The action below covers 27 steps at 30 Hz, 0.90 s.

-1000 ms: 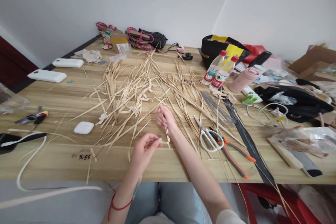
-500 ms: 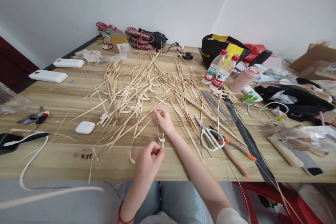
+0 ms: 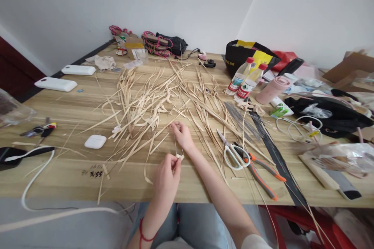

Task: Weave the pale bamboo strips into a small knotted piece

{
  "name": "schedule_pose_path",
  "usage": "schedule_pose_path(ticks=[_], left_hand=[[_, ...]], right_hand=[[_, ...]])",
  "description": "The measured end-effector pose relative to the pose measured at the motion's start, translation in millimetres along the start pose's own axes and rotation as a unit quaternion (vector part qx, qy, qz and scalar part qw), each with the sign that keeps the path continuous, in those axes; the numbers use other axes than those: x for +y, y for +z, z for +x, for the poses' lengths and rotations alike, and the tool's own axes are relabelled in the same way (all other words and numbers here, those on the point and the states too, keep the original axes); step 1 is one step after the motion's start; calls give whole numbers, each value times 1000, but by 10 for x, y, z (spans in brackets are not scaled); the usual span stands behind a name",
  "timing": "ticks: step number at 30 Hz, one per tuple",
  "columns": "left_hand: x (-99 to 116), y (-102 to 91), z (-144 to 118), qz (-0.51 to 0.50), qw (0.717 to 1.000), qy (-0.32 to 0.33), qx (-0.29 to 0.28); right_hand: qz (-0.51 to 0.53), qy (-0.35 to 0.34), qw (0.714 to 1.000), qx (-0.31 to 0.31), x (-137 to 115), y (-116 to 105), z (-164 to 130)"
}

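Note:
My right hand (image 3: 182,137) pinches the upper end of a thin bent wire (image 3: 175,144) whose two legs run down toward me. At its lower bend sits a small pale piece of straw (image 3: 180,157). My left hand (image 3: 168,175), a red cord round its wrist, is closed on this piece between thumb and fingertips. Loose dry straw strips (image 3: 201,103) spread over the table beyond my hands. Among them lies a knobbly woven straw figure (image 3: 161,105), touched by neither hand.
White-handled scissors (image 3: 236,157) and orange-grey pliers (image 3: 261,179) lie right of my right forearm. A white earbud case (image 3: 95,141) is at left. Two water bottles (image 3: 245,85), a pink tumbler (image 3: 273,90) and a black-yellow bag (image 3: 248,56) stand at back right.
My left hand has moved slightly up and left, closer against the wire's lower bend. The straw piece there sits a little differently. My right hand keeps its hold; the view has shifted slightly.

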<state>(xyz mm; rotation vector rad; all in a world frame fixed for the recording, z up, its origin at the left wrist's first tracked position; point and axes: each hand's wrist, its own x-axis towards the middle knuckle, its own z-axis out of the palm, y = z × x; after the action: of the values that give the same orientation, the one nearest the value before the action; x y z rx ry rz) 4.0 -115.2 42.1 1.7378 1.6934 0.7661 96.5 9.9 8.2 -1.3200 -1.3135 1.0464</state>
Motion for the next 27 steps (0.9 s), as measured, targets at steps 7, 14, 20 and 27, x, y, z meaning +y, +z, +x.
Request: schedule_pose_path(ticks=[7, 14, 20, 27], left_hand=[[-101, -122, -57, 4, 996, -15, -87], [-61, -59, 60, -75, 988, -38, -126], [-122, -227, 33, -124, 971, -49, -198], [-72, -100, 192, -101, 978, -91, -159]], right_hand=[[3, 10, 1000, 6, -2, 3, 12], [-12, 12, 1000, 19, -29, -24, 10], [-1, 2, 999, 43, -3, -64, 49], [-13, 9, 999, 42, -31, -8, -1]])
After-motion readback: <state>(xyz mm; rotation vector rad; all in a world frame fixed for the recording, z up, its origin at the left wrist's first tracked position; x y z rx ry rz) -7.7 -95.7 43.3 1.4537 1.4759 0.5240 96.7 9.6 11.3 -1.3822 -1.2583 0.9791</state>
